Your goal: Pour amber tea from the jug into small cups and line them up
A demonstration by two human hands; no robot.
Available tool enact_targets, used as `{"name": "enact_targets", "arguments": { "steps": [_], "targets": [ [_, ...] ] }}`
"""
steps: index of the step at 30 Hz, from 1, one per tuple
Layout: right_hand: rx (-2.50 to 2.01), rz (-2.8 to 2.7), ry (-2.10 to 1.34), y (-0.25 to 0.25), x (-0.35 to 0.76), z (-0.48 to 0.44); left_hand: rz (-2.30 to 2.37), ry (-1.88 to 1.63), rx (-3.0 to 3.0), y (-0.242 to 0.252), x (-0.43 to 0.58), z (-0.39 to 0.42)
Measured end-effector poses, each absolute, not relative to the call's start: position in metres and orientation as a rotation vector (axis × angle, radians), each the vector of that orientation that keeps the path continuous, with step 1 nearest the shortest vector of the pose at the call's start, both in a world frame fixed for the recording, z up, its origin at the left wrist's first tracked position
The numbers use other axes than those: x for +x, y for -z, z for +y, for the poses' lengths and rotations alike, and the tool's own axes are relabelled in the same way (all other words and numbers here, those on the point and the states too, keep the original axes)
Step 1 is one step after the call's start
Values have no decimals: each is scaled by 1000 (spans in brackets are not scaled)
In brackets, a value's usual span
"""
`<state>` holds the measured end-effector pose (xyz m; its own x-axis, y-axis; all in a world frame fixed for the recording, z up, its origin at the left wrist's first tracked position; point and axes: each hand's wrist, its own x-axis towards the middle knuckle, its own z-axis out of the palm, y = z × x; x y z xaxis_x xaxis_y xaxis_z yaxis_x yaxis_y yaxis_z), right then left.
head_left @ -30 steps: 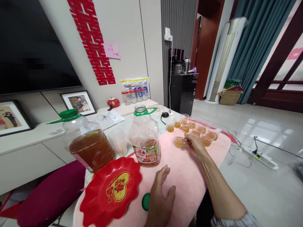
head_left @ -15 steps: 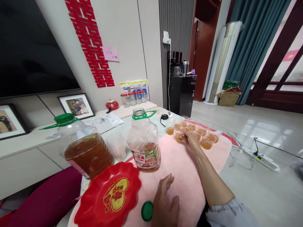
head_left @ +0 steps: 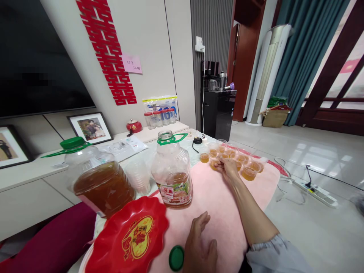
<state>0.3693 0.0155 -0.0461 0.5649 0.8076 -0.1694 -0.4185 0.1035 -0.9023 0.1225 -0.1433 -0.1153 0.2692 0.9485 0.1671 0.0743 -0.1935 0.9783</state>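
My right hand reaches to the far side of the pink cloth, its fingers pinched at the rim of a small clear plastic cup of amber liquid. Several similar filled cups stand close together around it. Low in the middle, my left hand rests over the cloth with fingers apart and nothing in it. Beside it lies a green bottle cap. An uncapped plastic jug with a little amber liquid stands upright beyond the left hand.
A capped jug holds more amber liquid at the left, near stacked clear cups. In front lies a red scalloped plate. A black tape measure sits at the back. A power strip and cables lie on the floor.
The hands and the cups stay almost as they were. The view has shifted slightly, so the jugs and plate appear a little further left.
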Motion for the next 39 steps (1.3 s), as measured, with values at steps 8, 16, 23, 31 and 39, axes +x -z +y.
{"name": "enact_targets", "arguments": {
  "steps": [8,16,23,31,39],
  "targets": [
    [-1117,-384,-949,43,367,17,969,-1026,1654,116,119,-143],
    [-1106,-379,-956,42,366,16,974,-1042,1680,116,120,-144],
    [-1087,-380,-951,46,367,16,987,-1037,1655,114,120,-144],
    [-1125,-358,-958,50,367,13,999,-1027,1653,112,120,-144],
    [-1183,-379,-916,58,365,-1,998,-1022,1636,114,120,-143]
  ]
}}
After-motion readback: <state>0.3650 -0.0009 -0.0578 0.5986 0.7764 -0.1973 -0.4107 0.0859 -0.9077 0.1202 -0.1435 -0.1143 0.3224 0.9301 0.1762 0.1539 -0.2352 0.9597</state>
